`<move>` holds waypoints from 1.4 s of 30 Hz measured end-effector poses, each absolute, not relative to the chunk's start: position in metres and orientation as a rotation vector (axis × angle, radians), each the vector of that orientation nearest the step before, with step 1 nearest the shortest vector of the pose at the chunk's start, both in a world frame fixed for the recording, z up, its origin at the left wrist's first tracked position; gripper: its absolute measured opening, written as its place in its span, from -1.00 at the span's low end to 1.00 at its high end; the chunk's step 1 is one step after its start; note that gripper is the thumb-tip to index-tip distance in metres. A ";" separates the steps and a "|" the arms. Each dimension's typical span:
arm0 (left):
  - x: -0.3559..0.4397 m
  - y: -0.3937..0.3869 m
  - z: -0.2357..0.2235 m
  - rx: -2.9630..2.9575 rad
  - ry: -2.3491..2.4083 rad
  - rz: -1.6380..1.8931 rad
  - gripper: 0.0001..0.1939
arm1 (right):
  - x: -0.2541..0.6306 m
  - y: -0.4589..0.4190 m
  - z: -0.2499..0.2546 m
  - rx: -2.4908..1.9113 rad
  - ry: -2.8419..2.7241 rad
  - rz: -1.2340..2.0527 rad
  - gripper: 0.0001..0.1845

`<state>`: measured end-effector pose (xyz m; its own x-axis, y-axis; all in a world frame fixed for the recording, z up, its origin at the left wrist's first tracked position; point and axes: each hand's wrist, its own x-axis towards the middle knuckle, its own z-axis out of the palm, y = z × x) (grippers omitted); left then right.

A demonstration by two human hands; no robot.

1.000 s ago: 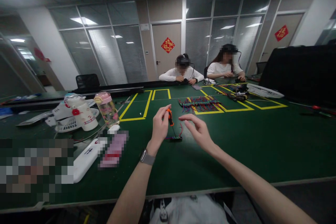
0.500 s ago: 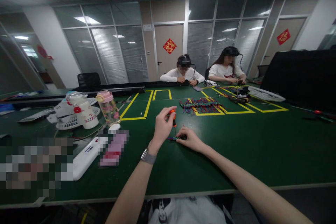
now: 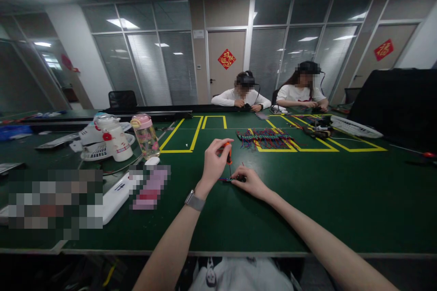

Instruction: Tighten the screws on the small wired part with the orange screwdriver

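Note:
My left hand point(image 3: 214, 160) is closed around the orange-and-black handle of a screwdriver point(image 3: 230, 158), held upright. Its thin shaft points down onto a small green part with coloured wires point(image 3: 225, 179) lying on the table. Pinched between the thumb and fingers of my right hand point(image 3: 251, 183), that part is partly covered, so its exact kind is not clear. A red wire end pokes up beside the right fingers. Beyond both hands lies a long row of similar small parts with red and blue wires point(image 3: 266, 137).
Yellow tape point(image 3: 177, 151) marks rectangles on the green table point(image 3: 327, 200). To the left stand a white bottle point(image 3: 118, 143), a pink-lidded bottle point(image 3: 146, 136) and a long white case point(image 3: 118, 200). Two people sit across the table. At right are a black tool point(image 3: 319, 129) and a white basket point(image 3: 357, 126).
The view has shifted slightly, so the surroundings sit a little further right. Both hands keep their hold on the screwdriver and the wired part.

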<state>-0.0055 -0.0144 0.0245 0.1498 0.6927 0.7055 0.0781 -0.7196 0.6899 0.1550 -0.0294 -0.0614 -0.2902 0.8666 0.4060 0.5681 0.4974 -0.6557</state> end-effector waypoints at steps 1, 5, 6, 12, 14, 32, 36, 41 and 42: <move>-0.006 -0.014 0.025 1.933 0.767 1.630 -0.81 | 0.155 -0.030 -0.061 -1.178 -1.989 0.504 -0.92; -0.006 -0.017 0.027 1.975 0.844 1.675 -0.79 | 0.154 -0.031 -0.061 -1.178 -1.977 0.508 -0.92; -0.006 -0.018 0.027 1.978 0.823 1.667 -0.77 | 0.153 -0.031 -0.061 -1.177 -1.974 0.507 -0.92; -0.006 -0.015 0.026 1.847 0.685 1.577 -0.79 | 0.153 -0.030 -0.064 -1.174 -1.975 0.491 -0.92; -0.007 -0.015 0.026 1.877 0.780 1.645 -0.83 | 0.153 -0.029 -0.065 -1.176 -1.972 0.495 -0.92; -0.010 -0.018 0.024 2.435 1.382 1.732 -0.76 | 0.153 -0.028 -0.065 -1.190 -1.939 0.517 -0.93; -0.006 -0.023 0.025 2.608 1.616 1.729 -0.70 | 0.154 -0.027 -0.067 -1.173 -1.948 0.530 -0.92; 0.003 -0.026 0.023 2.748 1.584 1.609 -0.61 | 0.154 -0.027 -0.067 -1.190 -1.947 0.525 -0.92; 0.004 -0.025 0.022 2.778 1.555 1.578 -0.60 | 0.154 -0.027 -0.066 -1.195 -1.947 0.525 -0.92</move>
<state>0.0039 -0.0251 0.0215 0.2551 0.4777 0.8407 0.8335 -0.5493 0.0592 0.1538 -0.0274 -0.0664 -0.2574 0.8794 0.4006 0.5588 0.4737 -0.6807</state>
